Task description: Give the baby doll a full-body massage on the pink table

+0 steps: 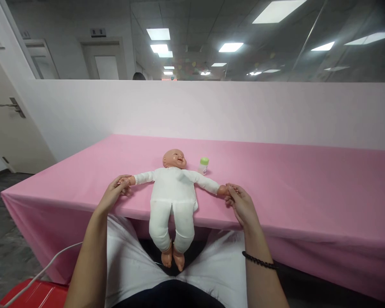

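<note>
A baby doll in a white cloth outfit lies on its back on a pink-covered table. Its head is at the far side, and its legs hang over the front edge between my knees. Both doll arms are stretched out sideways. My left hand is closed round the doll's hand on the left. On the other side, my right hand pinches the doll's other hand between thumb and fingers. Just right of the doll's head stands a small clear bottle with a light green cap, touched by neither hand.
Behind the table rises a white partition with glass above it. A door is at the left. Beside my left arm, a white cable runs over a red object at the lower left.
</note>
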Action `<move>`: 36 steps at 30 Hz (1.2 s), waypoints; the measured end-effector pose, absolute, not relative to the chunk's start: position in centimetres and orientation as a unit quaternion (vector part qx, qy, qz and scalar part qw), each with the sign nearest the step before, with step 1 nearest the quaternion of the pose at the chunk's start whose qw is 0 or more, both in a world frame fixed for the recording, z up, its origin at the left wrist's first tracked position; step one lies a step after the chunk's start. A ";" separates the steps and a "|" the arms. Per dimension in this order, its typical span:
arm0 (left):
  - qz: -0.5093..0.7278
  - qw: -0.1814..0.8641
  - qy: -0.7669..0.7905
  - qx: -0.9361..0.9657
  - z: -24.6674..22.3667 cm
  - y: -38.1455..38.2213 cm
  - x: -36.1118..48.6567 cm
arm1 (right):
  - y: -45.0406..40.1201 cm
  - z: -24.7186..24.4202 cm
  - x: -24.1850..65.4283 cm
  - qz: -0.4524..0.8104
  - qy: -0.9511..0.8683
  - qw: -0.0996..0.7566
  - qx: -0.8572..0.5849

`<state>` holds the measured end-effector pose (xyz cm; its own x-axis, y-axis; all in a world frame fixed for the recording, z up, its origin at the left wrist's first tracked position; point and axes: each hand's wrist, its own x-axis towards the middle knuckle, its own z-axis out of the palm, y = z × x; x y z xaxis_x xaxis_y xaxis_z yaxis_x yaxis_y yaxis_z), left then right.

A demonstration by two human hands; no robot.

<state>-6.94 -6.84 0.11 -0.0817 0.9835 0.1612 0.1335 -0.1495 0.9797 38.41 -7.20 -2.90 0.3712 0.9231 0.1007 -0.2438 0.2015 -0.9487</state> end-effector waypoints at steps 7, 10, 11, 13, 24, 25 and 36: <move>0.535 0.409 0.510 0.535 -0.2 -6.6 -6.9 | -6.8 -3.4 38.7 0.437 -0.350 0.696 -0.449; 0.533 0.419 0.502 0.537 -0.3 -6.5 -7.1 | -6.6 -3.5 38.8 0.436 -0.344 0.703 -0.444; 0.534 0.417 0.502 0.538 -0.4 -6.5 -7.1 | -6.5 -3.6 38.8 0.436 -0.341 0.705 -0.443; 0.538 0.404 0.505 0.540 -0.4 -6.5 -7.0 | -6.4 -3.6 38.9 0.437 -0.337 0.707 -0.442; 0.540 0.414 0.510 0.526 -0.6 -6.4 -7.2 | -6.2 -3.7 38.7 0.429 -0.327 0.716 -0.444; 0.542 0.410 0.511 0.527 -0.6 -6.5 -7.2 | -6.2 -3.7 38.7 0.426 -0.328 0.718 -0.443; 0.549 0.421 0.506 0.515 -1.0 -6.1 -7.5 | -6.6 -3.5 38.7 0.428 -0.330 0.709 -0.454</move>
